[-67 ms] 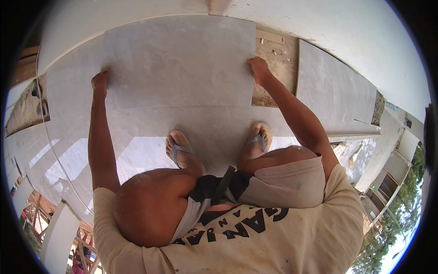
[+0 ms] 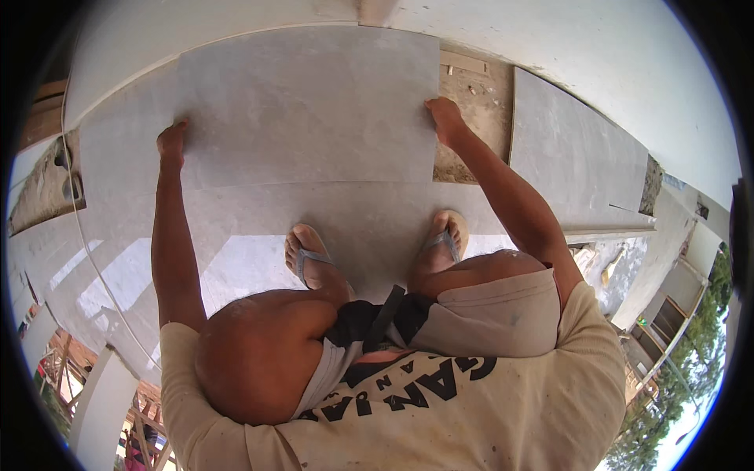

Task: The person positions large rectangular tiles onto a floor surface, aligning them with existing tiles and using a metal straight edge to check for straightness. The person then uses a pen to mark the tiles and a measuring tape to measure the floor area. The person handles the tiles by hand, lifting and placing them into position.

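A large grey floor tile point(image 2: 314, 102) lies in front of me along the foot of a pale wall. My left hand point(image 2: 172, 138) is closed at its left edge, by the seam with the neighbouring grey tile point(image 2: 126, 141); the fingertips are partly hidden. At the opposite edge, my right hand point(image 2: 445, 120) grips the tile's side with bent fingers, beside a gap of bare sandy bed point(image 2: 479, 102). Both arms are stretched forward around my knees. My feet in flip-flops point(image 2: 314, 255) rest on the nearer row of grey tiles point(image 2: 369, 235).
Right of the sandy gap lies another grey tile point(image 2: 577, 145). The pale wall point(image 2: 565, 39) curves along the far side. A thin cable point(image 2: 102, 275) runs down the left over the tiles. Wooden scraps point(image 2: 463, 61) lie in the gap's far end.
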A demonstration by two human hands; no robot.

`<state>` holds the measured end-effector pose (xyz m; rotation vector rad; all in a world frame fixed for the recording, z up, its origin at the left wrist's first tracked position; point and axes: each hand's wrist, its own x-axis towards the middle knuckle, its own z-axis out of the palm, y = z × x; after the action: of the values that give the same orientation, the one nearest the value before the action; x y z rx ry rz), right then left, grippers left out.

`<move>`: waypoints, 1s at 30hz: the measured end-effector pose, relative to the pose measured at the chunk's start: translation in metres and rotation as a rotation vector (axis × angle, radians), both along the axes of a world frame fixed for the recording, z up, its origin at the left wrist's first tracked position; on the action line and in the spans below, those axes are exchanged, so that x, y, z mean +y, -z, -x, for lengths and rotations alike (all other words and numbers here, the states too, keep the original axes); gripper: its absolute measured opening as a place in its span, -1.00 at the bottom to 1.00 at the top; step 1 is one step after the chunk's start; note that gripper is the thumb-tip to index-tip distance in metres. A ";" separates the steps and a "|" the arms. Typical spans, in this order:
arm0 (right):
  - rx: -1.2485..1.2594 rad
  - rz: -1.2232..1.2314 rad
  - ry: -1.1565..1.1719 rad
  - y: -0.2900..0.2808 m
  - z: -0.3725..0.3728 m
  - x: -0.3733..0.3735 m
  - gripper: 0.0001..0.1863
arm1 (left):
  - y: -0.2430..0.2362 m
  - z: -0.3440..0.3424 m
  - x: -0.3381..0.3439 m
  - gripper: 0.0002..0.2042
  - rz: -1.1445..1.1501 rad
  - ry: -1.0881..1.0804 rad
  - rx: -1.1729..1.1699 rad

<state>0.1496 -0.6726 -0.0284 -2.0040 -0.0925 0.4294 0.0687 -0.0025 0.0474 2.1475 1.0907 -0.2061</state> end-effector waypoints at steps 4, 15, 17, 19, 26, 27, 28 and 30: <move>0.357 0.074 0.105 -0.072 -0.007 0.060 -0.84 | 0.010 0.034 0.041 -0.44 -0.093 -0.022 0.012; 0.536 -0.138 0.488 -0.115 0.002 0.064 -0.74 | -0.002 0.022 -0.007 -0.54 -0.016 -0.080 -0.056; 0.537 -0.168 0.502 -0.121 0.003 0.063 -0.72 | -0.003 0.020 -0.011 -0.52 -0.040 -0.076 -0.045; 0.514 -0.101 0.476 -0.118 0.002 0.062 -0.71 | -0.002 0.017 -0.009 -0.52 -0.098 -0.010 -0.006; 0.542 -0.168 0.492 -0.118 0.005 0.063 -0.78 | 0.005 0.014 -0.001 -0.55 -0.176 0.108 0.136; 0.543 -0.169 0.478 -0.116 0.003 0.064 -0.78 | 0.004 0.015 0.002 -0.57 -0.169 0.077 0.126; 0.541 -0.161 0.477 -0.110 0.003 0.058 -0.78 | 0.002 0.011 -0.007 -0.59 -0.149 0.056 0.116; 0.535 -0.163 0.478 -0.103 0.003 0.053 -0.78 | -0.003 0.010 -0.021 -0.64 -0.076 -0.016 0.037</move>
<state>0.1465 -0.6199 0.0743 -1.6223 0.6497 0.6050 0.0586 -0.0238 0.0499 2.2098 1.1532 -0.2011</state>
